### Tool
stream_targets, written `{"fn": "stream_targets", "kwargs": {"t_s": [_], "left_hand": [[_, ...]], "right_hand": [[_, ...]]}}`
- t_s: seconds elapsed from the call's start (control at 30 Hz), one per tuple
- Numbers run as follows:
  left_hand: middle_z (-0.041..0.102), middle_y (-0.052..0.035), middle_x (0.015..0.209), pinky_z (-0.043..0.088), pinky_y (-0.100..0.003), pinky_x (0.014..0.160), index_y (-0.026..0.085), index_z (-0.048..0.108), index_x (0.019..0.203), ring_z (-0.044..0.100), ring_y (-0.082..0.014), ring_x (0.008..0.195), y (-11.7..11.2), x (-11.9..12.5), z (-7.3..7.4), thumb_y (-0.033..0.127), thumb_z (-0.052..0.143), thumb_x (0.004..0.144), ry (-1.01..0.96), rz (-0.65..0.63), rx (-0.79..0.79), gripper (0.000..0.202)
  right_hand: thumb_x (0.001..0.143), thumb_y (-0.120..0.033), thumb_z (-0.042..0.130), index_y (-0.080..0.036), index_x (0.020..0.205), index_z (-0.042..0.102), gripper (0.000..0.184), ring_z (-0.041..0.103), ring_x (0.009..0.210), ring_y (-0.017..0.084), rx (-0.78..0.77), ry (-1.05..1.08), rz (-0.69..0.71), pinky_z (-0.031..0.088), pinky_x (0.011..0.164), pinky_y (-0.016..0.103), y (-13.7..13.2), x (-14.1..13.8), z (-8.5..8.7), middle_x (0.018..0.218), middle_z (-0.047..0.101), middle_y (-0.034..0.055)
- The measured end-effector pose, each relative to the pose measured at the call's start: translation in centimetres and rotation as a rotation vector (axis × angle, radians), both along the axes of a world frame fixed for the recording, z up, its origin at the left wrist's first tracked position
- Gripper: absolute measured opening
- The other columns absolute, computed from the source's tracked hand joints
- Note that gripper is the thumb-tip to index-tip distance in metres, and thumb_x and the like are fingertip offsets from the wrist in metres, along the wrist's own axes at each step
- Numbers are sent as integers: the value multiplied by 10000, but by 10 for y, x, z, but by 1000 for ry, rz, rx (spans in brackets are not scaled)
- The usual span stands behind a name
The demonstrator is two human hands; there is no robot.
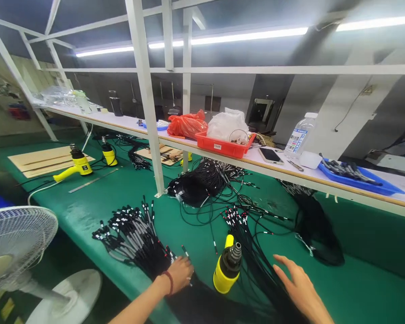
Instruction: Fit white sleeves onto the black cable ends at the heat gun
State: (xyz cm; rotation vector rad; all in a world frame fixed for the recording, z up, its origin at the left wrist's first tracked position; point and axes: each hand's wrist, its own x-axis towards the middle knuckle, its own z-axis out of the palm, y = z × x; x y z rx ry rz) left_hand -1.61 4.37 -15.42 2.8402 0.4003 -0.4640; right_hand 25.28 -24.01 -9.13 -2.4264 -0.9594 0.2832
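My left hand, with a red cord bracelet at the wrist, lies curled on a large bundle of black cables with white-banded ends. My right hand is spread open, with its fingers apart, over a looser sheaf of black cables. Between my hands, a yellow and black heat gun stands upright on its base, nozzle up, without touching either hand. Farther on lies a tangled heap of black wires.
A white shelf on posts crosses the green bench, holding a red crate, blue tray, phone and plastic bottle. Two more heat guns stand at far left. A floor fan stands left.
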Motion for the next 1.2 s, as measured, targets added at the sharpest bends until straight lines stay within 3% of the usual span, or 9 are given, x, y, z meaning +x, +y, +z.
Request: {"fn": "stream_targets", "kwargs": {"t_s": [0.1,0.3,0.4,0.5,0.63,0.73,0.83,0.97,1.2], "left_hand": [[679,-51,978,449,-354,887,210,661,891,612,-255,991,-2,-5,5,173,720,722,4,-13,-42,183],[687,-67,931,477,-282,757,190,669,815,645,-232,912,-2,-6,34,127,587,822,-48,-23,-58,104],[689,-48,860,466,-271,717,197,651,778,649,-223,857,2,-11,71,164,576,842,-103,-54,-62,104],[684,-39,831,450,-282,703,205,623,785,642,-220,823,-9,-14,122,252,532,898,-166,-97,-65,153],[645,-7,807,422,-295,710,211,545,843,603,-186,753,-50,-5,189,251,466,938,-371,-251,-19,130],[622,-7,811,409,-300,714,201,501,836,568,-176,737,-79,7,218,233,423,959,-478,-245,31,149],[606,1,805,406,-304,764,197,490,835,550,-166,742,-92,16,224,228,402,976,-553,-199,7,169],[614,19,838,400,-276,757,207,510,878,545,-154,758,-91,19,222,221,425,978,-603,-146,-87,132],[599,29,760,365,-240,663,198,560,831,519,-145,707,-79,21,221,249,496,955,-562,-14,-108,148]], "right_hand": [[826,-565,398,-280,1195,600,508,534,1197,308,-30,13,28,451,955,496,-2,3,2,1251,636,46],[803,-602,421,-274,1181,611,535,555,1166,327,8,0,23,490,907,510,-7,-9,27,1226,650,61],[787,-615,441,-274,1137,634,525,585,1128,328,126,-81,-36,529,864,496,-13,-24,58,1184,670,75],[771,-622,491,-283,1118,641,509,632,1065,313,207,-108,-22,559,840,457,-15,-42,97,1159,683,72],[836,-518,526,-300,1104,639,363,654,1043,236,279,-45,198,544,891,322,-2,-78,134,1136,699,32],[871,-448,519,-300,1145,610,325,644,1052,190,253,52,384,507,916,238,14,-104,142,1146,691,14],[886,-414,508,-282,1069,602,244,647,974,163,186,154,455,503,855,189,27,-118,142,1063,692,6],[931,-396,408,-233,767,503,250,550,676,123,204,226,438,462,624,169,36,-115,143,742,575,-29],[929,-431,394,-218,669,390,336,333,590,115,243,231,337,300,536,221,45,-99,143,636,372,-63]]}}
